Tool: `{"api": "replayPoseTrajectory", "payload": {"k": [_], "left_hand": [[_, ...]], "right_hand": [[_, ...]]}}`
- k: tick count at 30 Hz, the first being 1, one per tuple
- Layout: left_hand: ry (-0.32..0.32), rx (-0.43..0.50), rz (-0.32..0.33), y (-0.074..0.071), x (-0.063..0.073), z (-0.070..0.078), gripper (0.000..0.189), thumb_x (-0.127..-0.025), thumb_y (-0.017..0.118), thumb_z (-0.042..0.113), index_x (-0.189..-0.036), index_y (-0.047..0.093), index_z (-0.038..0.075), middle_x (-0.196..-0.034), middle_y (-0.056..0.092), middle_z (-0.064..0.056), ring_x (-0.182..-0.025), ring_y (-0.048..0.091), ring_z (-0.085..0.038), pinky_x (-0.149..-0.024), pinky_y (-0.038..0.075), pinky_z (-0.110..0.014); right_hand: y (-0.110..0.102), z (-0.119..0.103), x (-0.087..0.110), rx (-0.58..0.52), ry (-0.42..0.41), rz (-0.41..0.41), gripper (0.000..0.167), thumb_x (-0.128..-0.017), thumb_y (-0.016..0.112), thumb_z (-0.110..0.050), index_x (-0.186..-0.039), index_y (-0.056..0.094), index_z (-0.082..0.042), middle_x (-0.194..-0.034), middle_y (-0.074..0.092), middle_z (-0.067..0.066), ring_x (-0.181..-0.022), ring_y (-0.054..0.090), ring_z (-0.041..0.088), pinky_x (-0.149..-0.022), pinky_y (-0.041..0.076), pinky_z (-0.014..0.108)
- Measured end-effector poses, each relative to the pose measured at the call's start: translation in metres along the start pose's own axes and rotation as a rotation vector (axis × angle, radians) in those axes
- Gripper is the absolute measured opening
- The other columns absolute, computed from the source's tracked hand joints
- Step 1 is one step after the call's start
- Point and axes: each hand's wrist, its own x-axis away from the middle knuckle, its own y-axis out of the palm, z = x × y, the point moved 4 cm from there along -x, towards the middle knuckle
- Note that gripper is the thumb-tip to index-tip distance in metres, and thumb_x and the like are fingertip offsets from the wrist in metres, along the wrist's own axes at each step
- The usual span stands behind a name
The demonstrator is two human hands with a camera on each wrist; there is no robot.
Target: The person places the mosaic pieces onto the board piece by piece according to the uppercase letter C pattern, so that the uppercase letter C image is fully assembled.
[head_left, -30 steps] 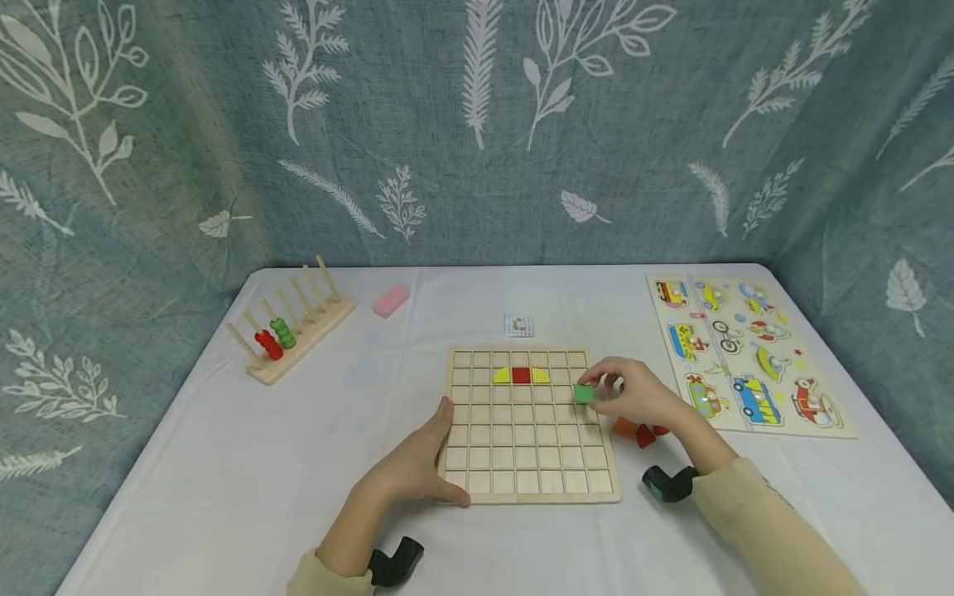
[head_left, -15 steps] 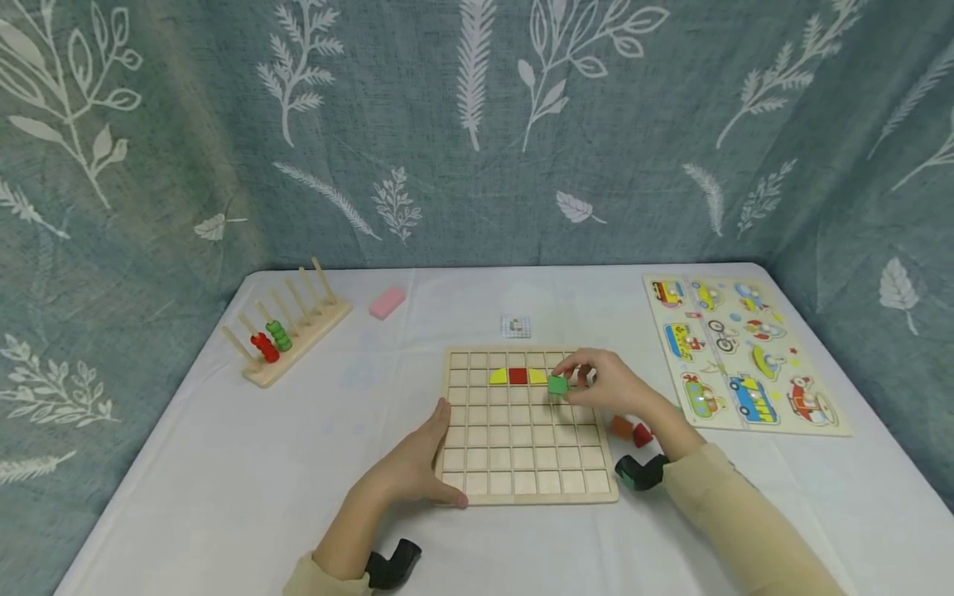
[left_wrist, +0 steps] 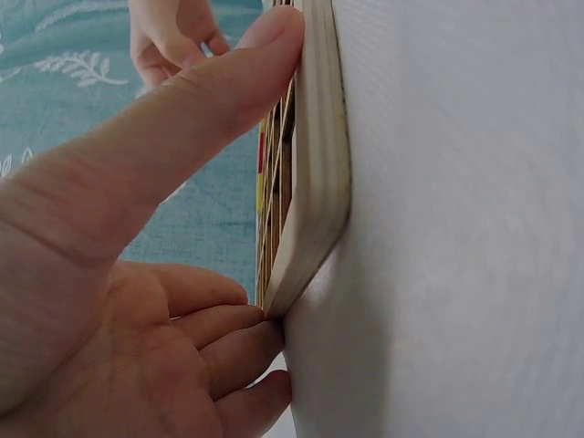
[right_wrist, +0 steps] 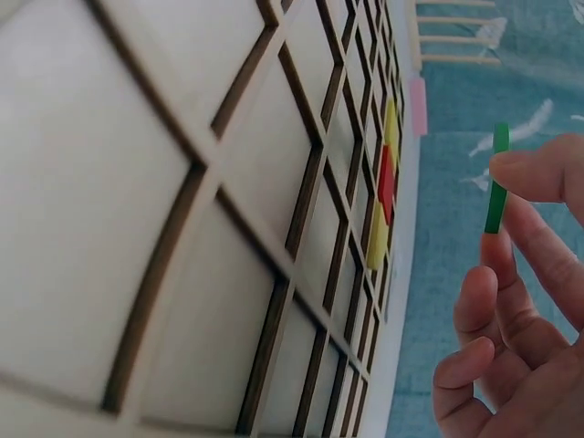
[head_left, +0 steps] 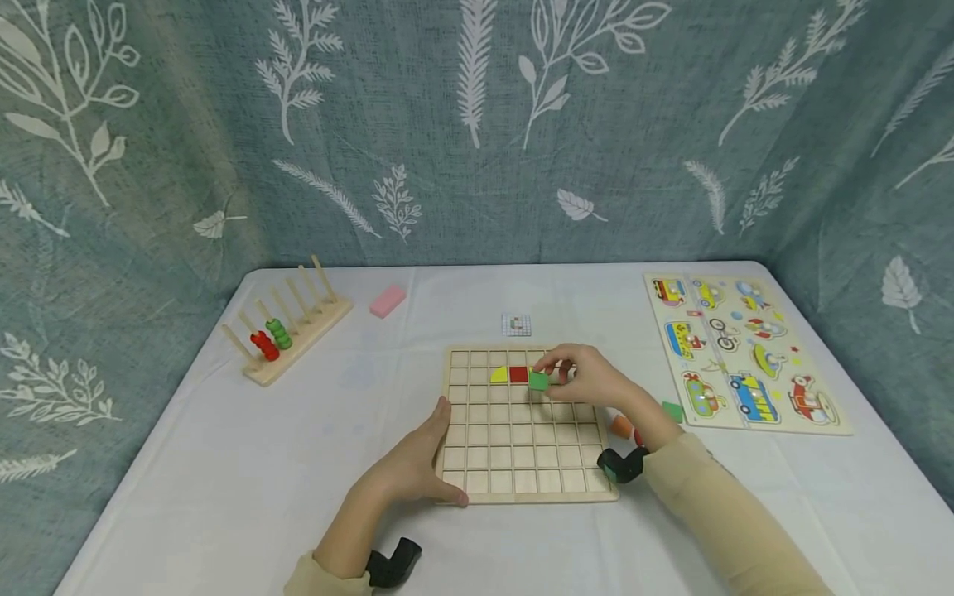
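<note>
My right hand [head_left: 589, 375] pinches a green square tile [head_left: 538, 381] between thumb and fingertips, over the upper part of a wooden grid board [head_left: 525, 498]. In the right wrist view the green tile is edge-on and apart from the board, its other fingers curled below. In the board's second row lie a yellow quarter-round tile [head_left: 499, 376] and a red square tile [head_left: 517, 375]; the green tile mostly hides another yellow one [right_wrist: 376, 237] in the head view. My left hand [head_left: 410, 463] spans the board's near left corner, thumb on the near edge, fingertips against the left side.
Right of the board lie orange tiles [head_left: 620, 426] and a green tile [head_left: 672, 411], partly behind the right forearm. A vehicle puzzle board [head_left: 719, 364] is farther right. A small pattern card [head_left: 516, 324], pink block [head_left: 387, 301] and bead-peg stand [head_left: 298, 343] stand toward the back.
My right hand has carried the green tile leftward from the board's right edge to beside the red tile, now overlapping the right yellow tile. The left hand stays at the board's corner.
</note>
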Motion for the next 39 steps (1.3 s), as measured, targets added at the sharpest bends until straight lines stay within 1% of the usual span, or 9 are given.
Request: {"api": "replayPoseTrajectory", "payload": {"k": [5,9,12,17,25,32,39], "left_hand": [[0.006,0.002,-0.005,0.000,0.000,-0.001,0.128,-0.047,0.091,0.025,-0.141,0.011,-0.011,-0.148,0.008,-0.023,-0.137,0.012,-0.032,-0.109,0.017,-0.043],[0.009,0.008,-0.007,0.000,0.000,-0.001,0.128,-0.047,0.091,0.024,-0.141,0.011,-0.011,-0.148,0.008,-0.024,-0.137,0.011,-0.032,-0.109,0.016,-0.043],[0.010,0.012,-0.007,-0.001,-0.001,-0.001,0.128,-0.047,0.091,0.023,-0.141,0.011,-0.011,-0.148,0.008,-0.024,-0.137,0.011,-0.032,-0.109,0.016,-0.042],[0.003,0.015,-0.013,-0.001,-0.001,-0.001,0.128,-0.047,0.091,0.024,-0.141,0.010,-0.011,-0.148,0.008,-0.023,-0.137,0.011,-0.032,-0.109,0.017,-0.043],[0.003,0.016,-0.019,-0.001,-0.002,-0.002,0.128,-0.048,0.090,0.026,-0.142,0.010,-0.009,-0.149,0.008,-0.023,-0.137,0.012,-0.032,-0.109,0.017,-0.043],[0.003,0.018,-0.023,-0.001,-0.002,-0.002,0.128,-0.049,0.090,0.026,-0.142,0.010,-0.009,-0.149,0.007,-0.022,-0.137,0.011,-0.032,-0.109,0.016,-0.043],[-0.003,0.019,-0.019,-0.001,-0.001,-0.002,0.129,-0.048,0.090,0.026,-0.142,0.009,-0.009,-0.148,0.007,-0.023,-0.137,0.011,-0.032,-0.109,0.016,-0.043]], "right_hand": [[0.007,-0.003,-0.009,0.001,-0.011,-0.029,0.028,-0.074,0.069,-0.002,-0.102,0.067,-0.004,-0.088,0.058,0.004,-0.064,0.049,0.015,-0.057,0.043,0.029],[0.015,-0.005,-0.016,0.010,-0.015,-0.054,0.028,-0.074,0.070,-0.003,-0.102,0.067,-0.004,-0.089,0.058,0.005,-0.062,0.047,0.013,-0.055,0.042,0.026],[0.020,-0.007,-0.020,0.019,-0.012,-0.063,0.027,-0.075,0.071,-0.004,-0.101,0.067,-0.004,-0.091,0.060,0.004,-0.063,0.046,0.013,-0.055,0.041,0.025],[0.027,-0.010,-0.029,0.027,-0.030,-0.085,0.026,-0.074,0.071,-0.003,-0.100,0.066,-0.003,-0.088,0.060,0.004,-0.061,0.045,0.014,-0.057,0.043,0.025],[0.037,-0.010,-0.039,0.065,-0.002,-0.113,0.024,-0.074,0.072,-0.005,-0.098,0.068,-0.006,-0.087,0.060,0.002,-0.069,0.049,0.012,-0.061,0.044,0.023],[0.042,-0.011,-0.041,0.066,0.017,-0.131,0.022,-0.075,0.071,-0.003,-0.097,0.067,-0.003,-0.088,0.061,0.003,-0.074,0.052,0.013,-0.065,0.046,0.023],[0.044,-0.011,-0.041,0.092,0.035,-0.143,0.021,-0.075,0.073,-0.004,-0.095,0.068,-0.004,-0.089,0.061,0.003,-0.079,0.054,0.014,-0.069,0.046,0.023]]}}
